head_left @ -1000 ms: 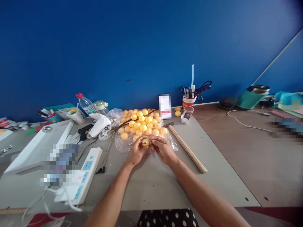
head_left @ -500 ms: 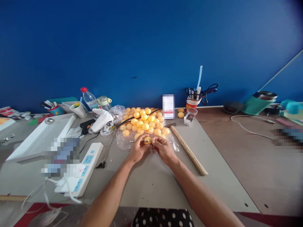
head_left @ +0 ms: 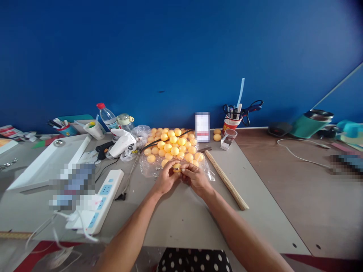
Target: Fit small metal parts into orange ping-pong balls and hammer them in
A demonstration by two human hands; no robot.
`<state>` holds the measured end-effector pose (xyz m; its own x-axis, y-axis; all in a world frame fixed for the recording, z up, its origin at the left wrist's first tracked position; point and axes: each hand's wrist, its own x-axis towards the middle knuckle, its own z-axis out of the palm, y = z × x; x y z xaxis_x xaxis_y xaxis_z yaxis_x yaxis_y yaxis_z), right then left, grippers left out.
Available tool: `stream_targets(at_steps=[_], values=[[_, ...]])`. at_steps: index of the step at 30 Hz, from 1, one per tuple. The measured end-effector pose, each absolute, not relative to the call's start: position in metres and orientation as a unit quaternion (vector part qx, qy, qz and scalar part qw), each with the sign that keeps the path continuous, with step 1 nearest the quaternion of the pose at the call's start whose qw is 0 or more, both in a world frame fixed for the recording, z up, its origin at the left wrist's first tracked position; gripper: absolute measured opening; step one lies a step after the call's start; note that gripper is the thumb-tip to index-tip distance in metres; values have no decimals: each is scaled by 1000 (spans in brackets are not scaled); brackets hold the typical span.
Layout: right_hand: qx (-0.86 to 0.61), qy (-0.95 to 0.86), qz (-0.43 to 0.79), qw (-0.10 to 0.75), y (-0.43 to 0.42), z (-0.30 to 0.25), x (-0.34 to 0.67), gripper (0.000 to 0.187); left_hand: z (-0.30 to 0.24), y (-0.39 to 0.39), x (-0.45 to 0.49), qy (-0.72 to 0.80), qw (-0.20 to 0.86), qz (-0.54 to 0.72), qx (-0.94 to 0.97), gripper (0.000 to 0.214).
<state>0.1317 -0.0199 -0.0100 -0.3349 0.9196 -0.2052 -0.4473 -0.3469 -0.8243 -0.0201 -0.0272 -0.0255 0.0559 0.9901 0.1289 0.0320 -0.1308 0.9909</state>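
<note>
An orange ping-pong ball (head_left: 177, 166) with a small dark and silvery patch on its near side is held low over the table. My left hand (head_left: 166, 179) is closed round the ball's left side. From the right, my right hand (head_left: 195, 178) is closed with thumb and forefinger together at the ball's edge; the lower fingers are partly hidden. Just beyond both hands, many loose orange ping-pong balls (head_left: 174, 151) lie piled on a clear plastic bag (head_left: 147, 169). Small shiny bits lie on the bag left of my left hand, too small to name.
A wooden-handled hammer (head_left: 227, 180) lies right of my hands. Left are a white power strip (head_left: 106, 200), a black glue gun (head_left: 104, 150) and a white tray (head_left: 21, 182). Behind stand a phone (head_left: 202, 128), a paper cup (head_left: 231, 124) of tools and a bottle (head_left: 107, 118).
Both hands stay in nearly the same place. The ball has turned slightly between the fingers, so its dark and silvery patch looks a little different. The camera view has shifted slightly.
</note>
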Motion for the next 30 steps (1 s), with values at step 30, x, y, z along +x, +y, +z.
stream_targets(at_steps=[30], values=[[-354, -366, 736, 446, -16, -20, 131, 28, -33, -26, -24, 490, 369, 458, 643, 42]])
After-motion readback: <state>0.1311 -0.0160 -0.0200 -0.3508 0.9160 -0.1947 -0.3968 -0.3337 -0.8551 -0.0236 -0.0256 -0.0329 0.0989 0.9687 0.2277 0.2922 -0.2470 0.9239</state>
